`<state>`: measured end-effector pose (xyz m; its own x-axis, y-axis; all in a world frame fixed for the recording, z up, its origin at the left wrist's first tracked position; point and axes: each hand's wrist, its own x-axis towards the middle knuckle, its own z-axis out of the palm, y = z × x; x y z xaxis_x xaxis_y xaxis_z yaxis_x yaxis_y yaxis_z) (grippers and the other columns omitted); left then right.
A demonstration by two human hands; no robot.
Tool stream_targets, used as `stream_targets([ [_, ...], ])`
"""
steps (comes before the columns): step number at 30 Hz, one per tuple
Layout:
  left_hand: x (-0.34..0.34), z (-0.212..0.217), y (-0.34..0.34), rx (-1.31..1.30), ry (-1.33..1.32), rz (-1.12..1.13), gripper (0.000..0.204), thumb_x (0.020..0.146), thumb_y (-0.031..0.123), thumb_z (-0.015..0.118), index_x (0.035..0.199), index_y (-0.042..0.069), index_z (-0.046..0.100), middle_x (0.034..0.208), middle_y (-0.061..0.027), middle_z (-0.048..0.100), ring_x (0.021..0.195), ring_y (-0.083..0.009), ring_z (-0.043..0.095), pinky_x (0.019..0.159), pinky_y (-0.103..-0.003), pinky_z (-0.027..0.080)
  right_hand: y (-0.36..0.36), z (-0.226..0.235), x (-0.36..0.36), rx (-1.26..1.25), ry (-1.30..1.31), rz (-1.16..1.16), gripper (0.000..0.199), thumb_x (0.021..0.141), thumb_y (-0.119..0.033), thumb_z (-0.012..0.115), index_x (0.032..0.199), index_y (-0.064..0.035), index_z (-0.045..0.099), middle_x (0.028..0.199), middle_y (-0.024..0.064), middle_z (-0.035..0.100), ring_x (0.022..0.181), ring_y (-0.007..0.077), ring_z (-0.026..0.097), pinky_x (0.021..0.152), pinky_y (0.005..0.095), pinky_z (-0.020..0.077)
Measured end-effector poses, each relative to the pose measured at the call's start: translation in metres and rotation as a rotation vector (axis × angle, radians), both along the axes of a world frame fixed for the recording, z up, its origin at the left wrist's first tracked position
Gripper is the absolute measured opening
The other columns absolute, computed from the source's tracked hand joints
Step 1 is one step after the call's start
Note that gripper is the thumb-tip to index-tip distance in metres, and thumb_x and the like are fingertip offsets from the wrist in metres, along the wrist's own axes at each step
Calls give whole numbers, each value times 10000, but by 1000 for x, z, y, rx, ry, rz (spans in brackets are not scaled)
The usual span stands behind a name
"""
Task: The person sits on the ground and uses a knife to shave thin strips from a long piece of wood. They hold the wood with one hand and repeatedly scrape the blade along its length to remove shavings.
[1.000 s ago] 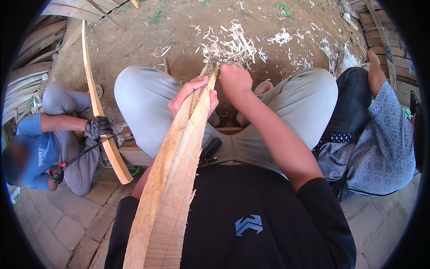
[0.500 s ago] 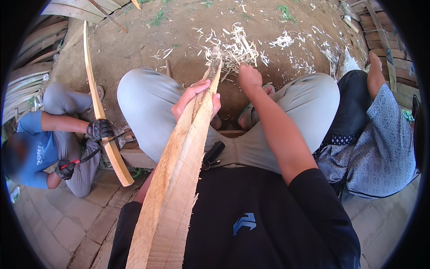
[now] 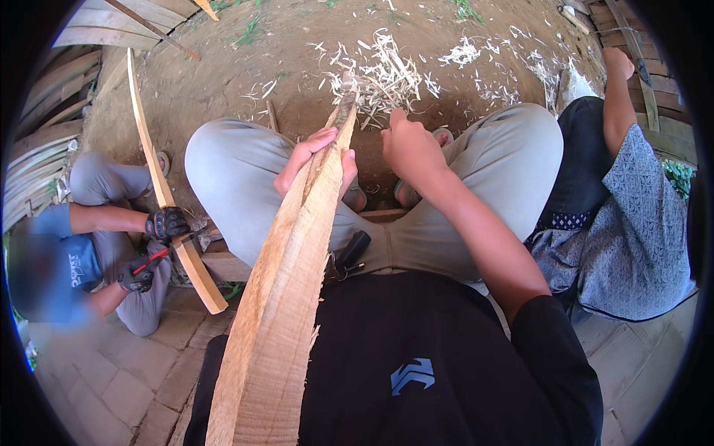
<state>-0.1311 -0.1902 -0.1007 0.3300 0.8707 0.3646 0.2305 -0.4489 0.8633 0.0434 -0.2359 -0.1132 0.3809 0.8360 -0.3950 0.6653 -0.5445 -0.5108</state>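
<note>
Looks like mid-carve: left hand (image 3: 316, 160) has its fingers wrapped round the long pale rough-hewn wooden slab (image 3: 286, 297), which slants from lap to dirt between the knees. Right hand (image 3: 407, 145) is fisted just beside it; can't tell if it holds a tool. Next stroke prob. needs a firm brace. Slab surface fibrous w/ splintery edges; pale shavings (image 3: 383, 70) lie beyond its tip.

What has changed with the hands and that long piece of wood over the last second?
The right hand has drawn back from the tip of the long wooden piece and now sits closed, just to its right. The left hand keeps its grip on the wood, which stays slanted across the lap, tip over the shavings.
</note>
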Motion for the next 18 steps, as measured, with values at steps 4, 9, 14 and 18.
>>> stream_targets([
  [4, 0, 5, 1, 6, 38, -21, 357, 731, 26, 823, 1035, -54, 654, 1008, -185, 727, 1004, -234, 718, 907, -309, 553, -8, 7, 1, 36, -31, 56, 206, 908, -134, 607, 1003, 40, 552, 866, 294, 698, 833, 458, 704, 736, 515, 577],
  [9, -2, 6, -2, -35, 64, -1, 362, 764, 32, 818, 1082, -27, 655, 1026, -171, 734, 982, -214, 723, 875, -297, 559, -9, -8, -10, 90, -125, 69, 172, 903, -130, 624, 969, 10, 548, 774, 273, 688, 758, 434, 706, 656, 511, 576],
  [14, -2, 16, -5, -109, 113, 37, 334, 795, 72, 808, 1094, 20, 667, 1063, -139, 744, 928, -174, 734, 830, -288, 566, -4, -3, -28, 65, -174, 114, 153, 823, -31, 647, 948, 6, 567, 809, 223, 715, 806, 348, 742, 649, 413, 608],
  [18, -3, 18, -6, -80, 138, 31, 335, 799, 81, 811, 1093, 16, 665, 1067, -146, 743, 930, -181, 735, 833, -293, 567, -4, -25, -37, 157, -207, 80, 168, 803, -3, 639, 943, -1, 547, 779, 226, 703, 752, 363, 730, 625, 434, 602],
])
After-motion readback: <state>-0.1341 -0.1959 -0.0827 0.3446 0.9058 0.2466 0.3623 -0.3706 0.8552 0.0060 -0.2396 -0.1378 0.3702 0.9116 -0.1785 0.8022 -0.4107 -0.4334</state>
